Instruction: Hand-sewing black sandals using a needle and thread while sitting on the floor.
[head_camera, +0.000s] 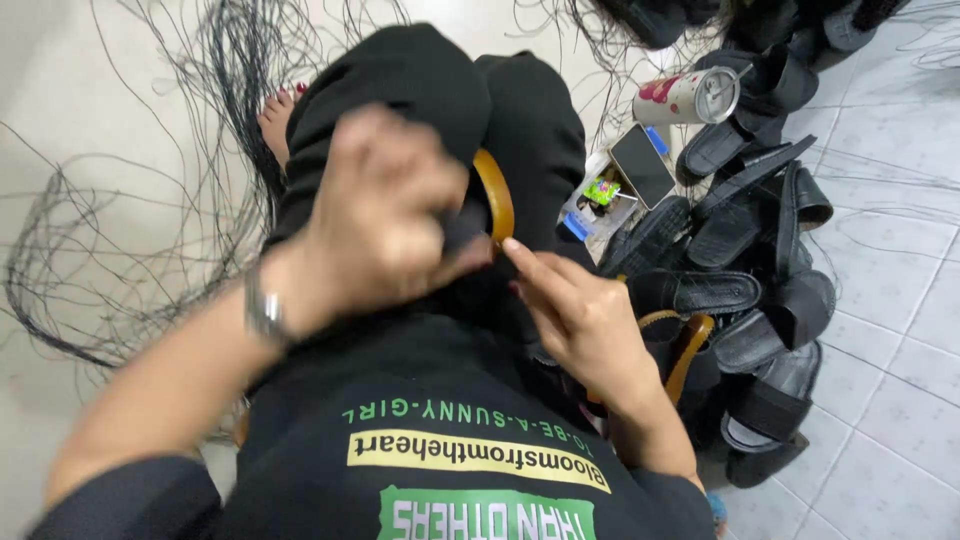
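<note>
A silver wristwatch (263, 312) on the left wrist, black sleeves, black printed shirt and black trousers.

A single head-worn view looks steeply down from close above the seated person's lap, so that the left hand (385, 215) and right hand (580, 320) fill the centre. The white tiled floor (890, 280) spreads to the right, beyond a heap of black sandals (750, 260).

left hand (385, 215): blurred, hides most of sandal (495, 195) | black threads (150, 200): cut off at top edge
</note>
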